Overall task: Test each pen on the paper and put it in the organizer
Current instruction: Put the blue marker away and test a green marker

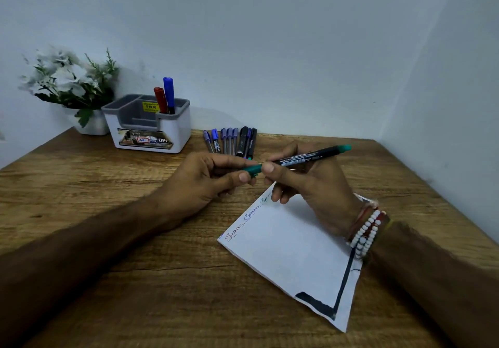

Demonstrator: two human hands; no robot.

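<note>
My right hand [310, 185] grips a black marker with a green end [310, 157], held level above the top of the white paper [291, 250]. My left hand [205, 183] pinches the marker's green cap [252, 169] at its left tip. The paper shows red, blue and green scribbles along its upper edge. The white and grey organizer [148, 129] stands at the back left with a red marker [160, 99] and a blue marker [168, 93] upright in it. Several pens [229, 142] lie in a row beside the organizer.
A white pot of white flowers [73, 85] stands in the back left corner behind the organizer. Walls close the wooden table [135, 239] at the back and right. A thick black line runs along the paper's right and lower edges.
</note>
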